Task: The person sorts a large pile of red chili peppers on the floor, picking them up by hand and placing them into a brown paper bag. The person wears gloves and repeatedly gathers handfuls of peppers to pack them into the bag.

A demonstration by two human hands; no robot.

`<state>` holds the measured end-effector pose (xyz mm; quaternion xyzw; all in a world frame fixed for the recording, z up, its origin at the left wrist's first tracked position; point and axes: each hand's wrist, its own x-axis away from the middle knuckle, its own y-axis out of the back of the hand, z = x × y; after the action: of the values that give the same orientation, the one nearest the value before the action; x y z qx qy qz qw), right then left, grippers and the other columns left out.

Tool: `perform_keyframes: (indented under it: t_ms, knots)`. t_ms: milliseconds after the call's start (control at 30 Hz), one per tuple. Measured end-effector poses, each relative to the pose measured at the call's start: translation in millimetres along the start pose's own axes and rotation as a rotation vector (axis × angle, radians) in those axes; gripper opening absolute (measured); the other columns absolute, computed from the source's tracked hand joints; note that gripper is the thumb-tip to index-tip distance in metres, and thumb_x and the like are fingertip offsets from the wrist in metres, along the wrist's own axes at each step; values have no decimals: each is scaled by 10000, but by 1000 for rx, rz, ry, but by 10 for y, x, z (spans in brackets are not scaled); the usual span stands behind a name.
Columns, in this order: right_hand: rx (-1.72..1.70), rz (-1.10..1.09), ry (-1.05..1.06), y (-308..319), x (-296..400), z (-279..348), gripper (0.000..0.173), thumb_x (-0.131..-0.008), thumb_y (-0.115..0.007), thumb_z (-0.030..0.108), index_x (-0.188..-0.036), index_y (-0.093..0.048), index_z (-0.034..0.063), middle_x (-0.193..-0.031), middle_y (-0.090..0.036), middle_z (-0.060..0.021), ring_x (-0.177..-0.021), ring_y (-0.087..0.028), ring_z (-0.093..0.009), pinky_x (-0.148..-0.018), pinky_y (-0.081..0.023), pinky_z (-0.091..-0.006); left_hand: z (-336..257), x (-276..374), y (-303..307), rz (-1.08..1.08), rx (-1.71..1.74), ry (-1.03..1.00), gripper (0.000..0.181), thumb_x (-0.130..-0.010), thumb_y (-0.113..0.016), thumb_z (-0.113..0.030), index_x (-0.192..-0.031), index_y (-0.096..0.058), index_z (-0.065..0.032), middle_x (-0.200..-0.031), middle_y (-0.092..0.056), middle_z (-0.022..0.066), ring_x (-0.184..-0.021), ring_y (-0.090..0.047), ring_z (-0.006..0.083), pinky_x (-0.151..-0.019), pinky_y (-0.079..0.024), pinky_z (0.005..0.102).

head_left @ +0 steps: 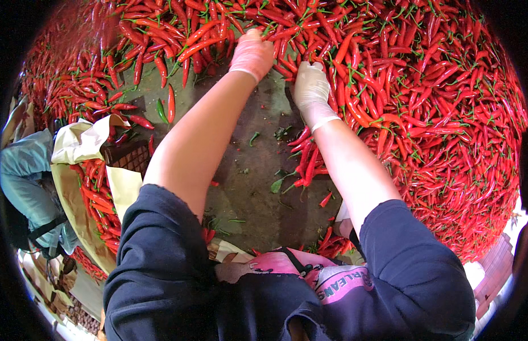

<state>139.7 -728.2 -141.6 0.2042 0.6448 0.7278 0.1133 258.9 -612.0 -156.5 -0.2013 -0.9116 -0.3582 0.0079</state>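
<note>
A large heap of red chili peppers [417,98] with green stems spreads over the floor [264,170] ahead of me and to the right. My left hand [253,53], in a thin glove, reaches to the heap's near edge at the top middle; its fingertips touch peppers, and whether they grip one is hidden. Lower and to the right, my right hand [313,89], in a pale thin glove, has its fingers curled down against peppers at the edge of the pile. What lies under those fingers cannot be seen. A single green chili [162,111] lies beside a red one [171,103] at left.
A paper-lined container [80,143] with red chilies stands at my left, beside a dark woven crate [129,158]. Another person's blue-clad leg [27,170] shows at the far left. Leaf scraps [277,185] and a small group of peppers [306,164] lie on the floor between my arms.
</note>
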Motion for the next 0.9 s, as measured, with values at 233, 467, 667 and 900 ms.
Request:
perform_keyframes:
  t_ms: [233, 467, 667, 900]
  knots:
    - [-258, -156, 31, -82, 483, -270, 380, -732, -746, 171, -1018, -560, 5, -1071, -591, -221, -980, -605, -390, -858, -507, -451, -503, -172, -204, 150, -207, 233, 656, -758, -743, -257, -1272, -444, 22, -1220, -616, 244, -1139, -613, 349, -959, -508, 414]
    - [-435, -294, -119, 369, 97, -348, 319, -765, -675, 172, -1039, -570, 45, -933, -663, -208, -911, -636, -412, -828, -497, -480, -286, -301, -76, 234, -275, 292, 580, -688, -762, -363, -1076, -610, 42, -1039, -690, 209, -1023, -665, 344, -902, -513, 396]
    - [-124, -31, -69, 248, -448, -427, 311, -830, -643, 202, -1122, -604, 100, -1010, -683, -193, -965, -654, -385, -854, -506, -472, -247, 186, 427, 568, -32, 359, 366, -730, -670, -337, -886, -695, -7, -801, -670, 95, -693, -605, 185, -647, -476, 351]
    - [-1202, 29, 3, 888, 80, -811, 228, -817, -701, 85, -1017, -608, 30, -936, -648, -16, -771, -599, -155, -731, -503, -307, 346, 768, 180, 170, 788, 507, 223, -769, -736, -163, -933, -621, -65, -745, -615, 24, -616, -543, 143, -568, -440, 313]
